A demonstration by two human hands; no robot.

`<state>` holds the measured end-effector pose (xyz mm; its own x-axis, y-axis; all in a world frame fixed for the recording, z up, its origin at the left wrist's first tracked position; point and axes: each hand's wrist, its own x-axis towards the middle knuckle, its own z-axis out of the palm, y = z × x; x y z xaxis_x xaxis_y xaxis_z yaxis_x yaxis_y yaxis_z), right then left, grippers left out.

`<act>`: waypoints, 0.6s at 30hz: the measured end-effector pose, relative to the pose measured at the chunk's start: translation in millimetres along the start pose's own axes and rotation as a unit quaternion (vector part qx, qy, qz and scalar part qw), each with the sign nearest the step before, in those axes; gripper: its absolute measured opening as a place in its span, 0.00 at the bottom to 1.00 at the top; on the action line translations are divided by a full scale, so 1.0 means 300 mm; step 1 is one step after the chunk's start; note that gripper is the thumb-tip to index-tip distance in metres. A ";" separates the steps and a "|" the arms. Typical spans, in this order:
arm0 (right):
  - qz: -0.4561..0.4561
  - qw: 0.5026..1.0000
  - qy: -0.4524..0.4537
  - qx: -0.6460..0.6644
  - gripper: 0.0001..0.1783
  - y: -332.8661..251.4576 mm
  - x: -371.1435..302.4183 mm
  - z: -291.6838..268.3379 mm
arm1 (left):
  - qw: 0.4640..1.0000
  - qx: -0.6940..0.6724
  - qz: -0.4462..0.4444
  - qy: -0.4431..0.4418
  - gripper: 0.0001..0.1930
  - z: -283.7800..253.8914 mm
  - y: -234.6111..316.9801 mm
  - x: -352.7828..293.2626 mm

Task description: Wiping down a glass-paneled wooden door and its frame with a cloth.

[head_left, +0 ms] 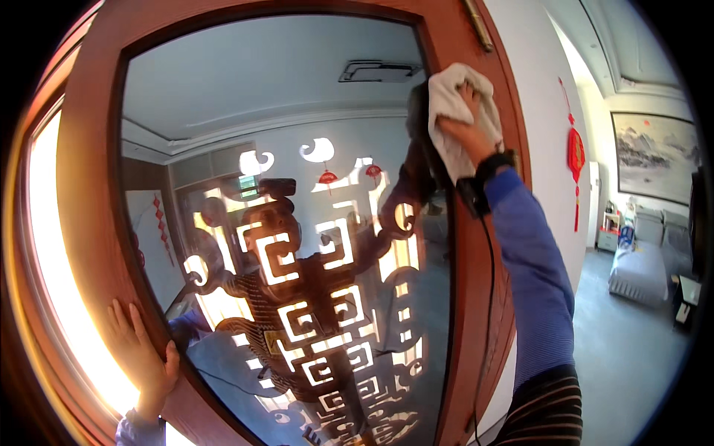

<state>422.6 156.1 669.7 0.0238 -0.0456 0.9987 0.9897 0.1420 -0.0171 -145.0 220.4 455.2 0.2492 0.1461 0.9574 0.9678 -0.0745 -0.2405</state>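
Observation:
My right hand (pixel 471 128) presses a beige cloth (pixel 451 88) against the upper right part of a reddish-brown wooden door frame (pixel 476 312), close to the edge of its dark glass pane (pixel 275 82). The fingers rest on the cloth, partly sunk in its folds. Around my right wrist is a black band, with a small black device (pixel 470 195) and a thin cable hanging down beside it. Low on the left, my left hand (pixel 145 364) lies on the frame's left side with its fingers stretched out, holding nothing. The pane reflects a person and bright scroll-shaped cutouts.
A brass hinge (pixel 479 24) sits high on the frame's right side. Strong light comes through a gap (pixel 56 223) at the left. On the right, a red hanging ornament (pixel 576 152) is on the white wall, with a grey sofa (pixel 639 260) and landscape picture (pixel 653 156) beyond.

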 end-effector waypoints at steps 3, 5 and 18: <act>-0.079 0.941 -0.029 -0.329 0.34 -0.001 0.335 0.089 | 0.999 0.001 -0.029 -0.035 0.43 -0.005 0.021 0.012; -0.075 0.977 0.086 -0.180 0.36 -0.059 0.461 0.232 | 0.998 0.004 -0.017 -0.056 0.44 -0.012 0.011 0.004; 0.042 0.983 0.067 -0.167 0.43 -0.633 0.549 0.415 | 0.996 -0.080 -0.013 -0.038 0.45 -0.002 -0.015 -0.006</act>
<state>221.0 244.7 843.5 0.1034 -0.1815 0.9779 0.9740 -0.1806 -0.1365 -149.7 220.0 454.7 0.2311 0.2235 0.9469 0.9575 -0.2248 -0.1806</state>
